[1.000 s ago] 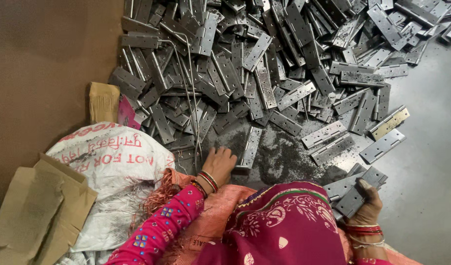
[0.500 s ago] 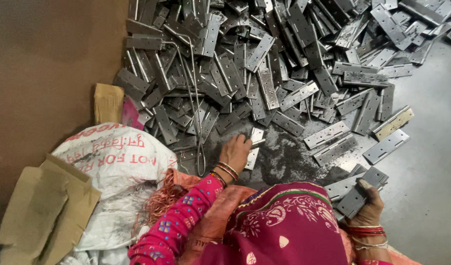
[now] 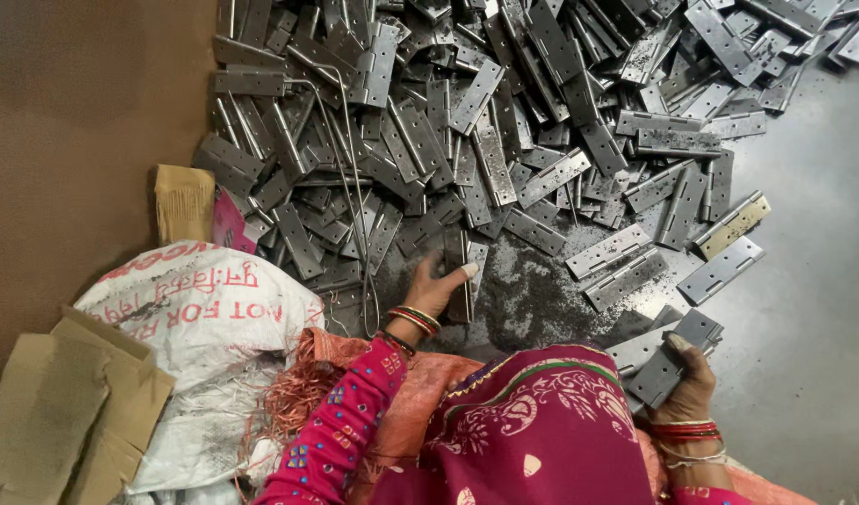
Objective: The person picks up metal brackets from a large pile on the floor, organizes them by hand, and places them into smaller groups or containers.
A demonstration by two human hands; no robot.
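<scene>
So the left hand is wrapped around a long grey metal hinge, thumb over the front of it, fingers curled behind. That hinge stands more or less on end at the near edge of the big hinge pile, right where the pile thins out onto a dark patch of metal grit on the floor. Over on the other side, the right hand is closed on a small stack of hinges, held low near the lap, thumb pressed on top. A few loose hinges lie flat between the two hands, one brass-coloured hinge further out. A bent wire loops through the pile just left of the held hinge. Further left there's a white woven sack, some folded cardboard and a brown wall or board behind.
</scene>
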